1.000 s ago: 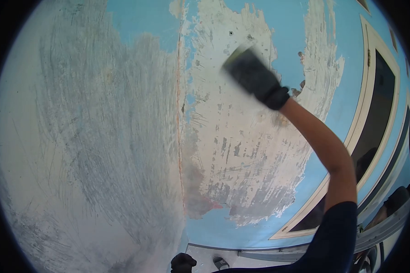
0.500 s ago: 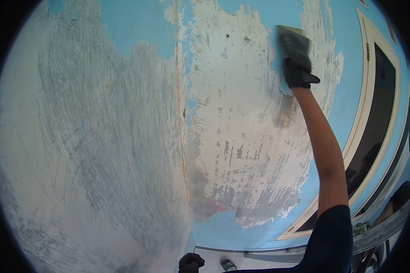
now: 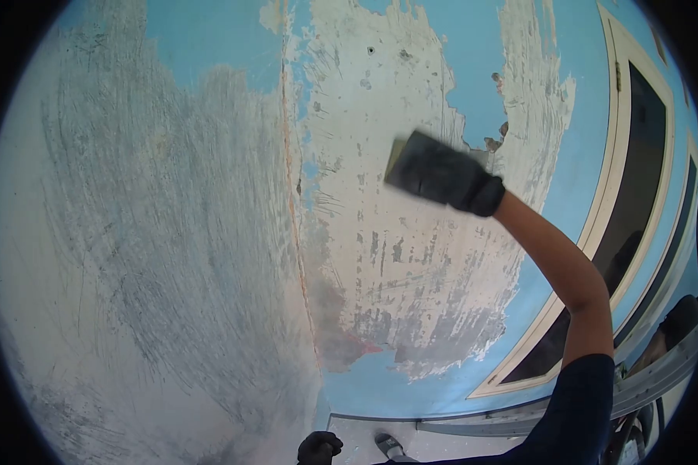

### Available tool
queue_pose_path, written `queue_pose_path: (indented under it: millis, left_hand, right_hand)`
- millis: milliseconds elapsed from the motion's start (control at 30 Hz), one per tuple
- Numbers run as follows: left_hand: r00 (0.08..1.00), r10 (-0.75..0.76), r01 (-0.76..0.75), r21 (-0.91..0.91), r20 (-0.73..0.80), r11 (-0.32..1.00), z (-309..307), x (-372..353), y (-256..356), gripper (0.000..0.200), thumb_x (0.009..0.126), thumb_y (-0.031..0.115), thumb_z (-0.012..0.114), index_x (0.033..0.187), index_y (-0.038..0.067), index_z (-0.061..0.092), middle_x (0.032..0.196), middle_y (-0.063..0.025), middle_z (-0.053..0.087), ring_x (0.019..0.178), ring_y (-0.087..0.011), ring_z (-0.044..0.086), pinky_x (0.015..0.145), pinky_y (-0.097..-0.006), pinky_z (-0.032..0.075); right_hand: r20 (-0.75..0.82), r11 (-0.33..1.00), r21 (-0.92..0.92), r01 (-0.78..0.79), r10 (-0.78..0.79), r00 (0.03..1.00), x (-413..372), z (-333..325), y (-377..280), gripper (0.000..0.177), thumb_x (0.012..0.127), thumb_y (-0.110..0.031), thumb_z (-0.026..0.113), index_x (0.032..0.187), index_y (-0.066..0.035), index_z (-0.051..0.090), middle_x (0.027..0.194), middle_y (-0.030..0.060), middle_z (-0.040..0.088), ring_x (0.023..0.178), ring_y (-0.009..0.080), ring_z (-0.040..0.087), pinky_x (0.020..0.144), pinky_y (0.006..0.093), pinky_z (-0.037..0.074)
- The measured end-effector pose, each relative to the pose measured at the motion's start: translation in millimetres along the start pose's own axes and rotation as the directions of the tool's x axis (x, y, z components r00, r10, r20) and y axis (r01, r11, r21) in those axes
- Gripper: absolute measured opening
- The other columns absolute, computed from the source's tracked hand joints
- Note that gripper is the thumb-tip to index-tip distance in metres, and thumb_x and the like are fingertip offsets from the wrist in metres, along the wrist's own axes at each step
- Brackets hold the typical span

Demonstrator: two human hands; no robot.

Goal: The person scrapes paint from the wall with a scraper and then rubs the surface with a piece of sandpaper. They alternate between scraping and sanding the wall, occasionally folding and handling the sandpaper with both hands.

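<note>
My right hand, in a dark glove, is pressed against the peeling wall with the arm stretched up from the lower right. Under its fingers is a flat rectangular piece of sandpaper, dark with a yellowish edge; motion blurs it. Low in the frame, my left hand is also in a dark glove and curled closed. Whether anything is in it cannot be made out. Around my right hand the wall is scraped to a pale, grey-streaked surface, with blue paint left above.
A cracked corner line runs down between two wall faces. To the right is a cream-framed window with dark panes. A metal rail or plank crosses the lower right. A foot in a sandal shows on the pale floor below.
My right hand has swept down and left across the wall with the sandpaper, turning to point left. Blue paint and chipped patches where it was now show. My left hand stays low and curled.
</note>
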State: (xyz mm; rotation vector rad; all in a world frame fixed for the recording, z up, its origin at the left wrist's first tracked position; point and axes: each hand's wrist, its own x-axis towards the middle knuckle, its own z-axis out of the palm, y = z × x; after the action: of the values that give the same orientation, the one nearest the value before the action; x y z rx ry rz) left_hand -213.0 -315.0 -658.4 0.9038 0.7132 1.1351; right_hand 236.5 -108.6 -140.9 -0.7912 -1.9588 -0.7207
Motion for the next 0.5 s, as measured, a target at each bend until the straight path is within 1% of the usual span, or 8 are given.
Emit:
queue_pose_path:
  millis: [33, 67, 167, 267, 300, 333, 433, 500]
  left_hand:
    - [0.998, -0.048, 0.050, 0.032, -0.042, 0.998, 4.8, -2.8, 5.0, 0.019, 0.091, -0.003, 0.053, 0.106, 0.002, 0.063, 0.087, -0.0065, 0.066, 0.080, -0.0161, 0.063, 0.074, -0.0322, 0.054]
    - [0.997, -0.062, 0.064, 0.033, -0.045, 0.997, 7.6, -7.8, 7.3, 0.019, 0.091, -0.003, 0.053, 0.106, 0.002, 0.063, 0.087, -0.0065, 0.066, 0.080, -0.0161, 0.063, 0.074, -0.0322, 0.054]
    - [0.996, -0.086, 0.087, 0.098, -0.016, 0.991, 20.3, -10.0, 19.1, 0.019, 0.092, -0.001, 0.052, 0.107, 0.002, 0.063, 0.089, -0.0063, 0.067, 0.082, -0.0154, 0.063, 0.076, -0.0325, 0.054]
    - [0.983, -0.162, 0.143, 0.203, 0.084, 0.969, 30.7, -7.2, 29.8, 0.021, 0.092, -0.001, 0.051, 0.108, 0.003, 0.063, 0.092, -0.0059, 0.067, 0.085, -0.0146, 0.062, 0.078, -0.0321, 0.053]
    - [0.982, -0.163, 0.144, 0.184, 0.095, 0.972, 29.4, -6.7, 26.1, 0.022, 0.091, -0.001, 0.051, 0.109, 0.004, 0.063, 0.093, -0.0056, 0.068, 0.086, -0.0145, 0.062, 0.079, -0.0318, 0.053]
    - [0.980, -0.169, 0.150, 0.168, 0.107, 0.974, 26.9, -9.1, 24.6, 0.022, 0.091, -0.001, 0.052, 0.109, 0.004, 0.064, 0.093, -0.0053, 0.068, 0.087, -0.0144, 0.062, 0.080, -0.0314, 0.052]
    - [0.977, -0.179, 0.157, 0.173, 0.119, 0.972, 36.0, -9.5, 26.8, 0.023, 0.091, 0.000, 0.052, 0.110, 0.005, 0.064, 0.094, -0.0051, 0.068, 0.087, -0.0142, 0.062, 0.080, -0.0307, 0.052]
    - [0.970, -0.193, 0.162, 0.204, 0.145, 0.966, 35.6, -11.7, 27.4, 0.023, 0.091, 0.000, 0.052, 0.110, 0.006, 0.064, 0.095, -0.0050, 0.068, 0.087, -0.0141, 0.062, 0.080, -0.0305, 0.052]
  right_hand:
    - [-0.050, 0.984, 0.166, -0.071, 0.081, 0.995, 2.1, -18.3, 5.2, 0.033, 0.101, -0.006, 0.040, 0.132, 0.001, 0.052, 0.123, 0.0155, 0.061, 0.123, 0.0245, 0.057, 0.111, 0.0389, 0.040]
    - [0.091, 0.875, -0.389, 0.290, -0.276, 0.957, 13.7, -56.8, -5.9, 0.032, 0.103, -0.006, 0.037, 0.129, 0.001, 0.056, 0.117, 0.0158, 0.064, 0.121, 0.0242, 0.058, 0.112, 0.0400, 0.040]
    - [-0.017, 0.783, -0.018, -0.621, 0.621, 0.784, 3.4, -45.3, 15.6, 0.034, 0.105, -0.006, 0.035, 0.132, 0.006, 0.053, 0.115, 0.0167, 0.063, 0.119, 0.0223, 0.057, 0.113, 0.0398, 0.038]
    - [0.327, 0.763, 0.564, -0.316, 0.144, 0.934, 2.3, -7.7, 25.8, 0.045, 0.106, -0.018, 0.041, 0.147, 0.000, 0.036, 0.144, 0.0166, 0.046, 0.136, 0.0220, 0.042, 0.116, 0.0349, 0.035]
    - [0.297, 0.984, -0.144, 0.103, -0.056, 0.953, 9.0, -23.1, 20.4, 0.044, 0.107, -0.021, 0.039, 0.145, -0.001, 0.040, 0.142, 0.0173, 0.048, 0.133, 0.0236, 0.045, 0.114, 0.0341, 0.037]
    - [0.411, 0.494, -0.740, 0.456, -0.204, 0.888, 15.3, -44.1, 12.9, 0.043, 0.107, -0.023, 0.036, 0.143, -0.001, 0.044, 0.140, 0.0180, 0.051, 0.130, 0.0253, 0.049, 0.112, 0.0333, 0.039]
    - [-0.141, 0.929, -0.105, -0.354, 0.339, 0.930, 35.1, -71.3, 21.9, 0.035, 0.101, -0.013, 0.040, 0.127, -0.001, 0.059, 0.128, 0.0148, 0.062, 0.121, 0.0257, 0.058, 0.109, 0.0408, 0.043]
    - [-0.050, 0.896, -0.392, 0.210, -0.248, 0.967, 24.7, -53.1, -10.0, 0.036, 0.101, -0.014, 0.038, 0.129, -0.002, 0.058, 0.133, 0.0162, 0.059, 0.126, 0.0243, 0.055, 0.111, 0.0407, 0.040]
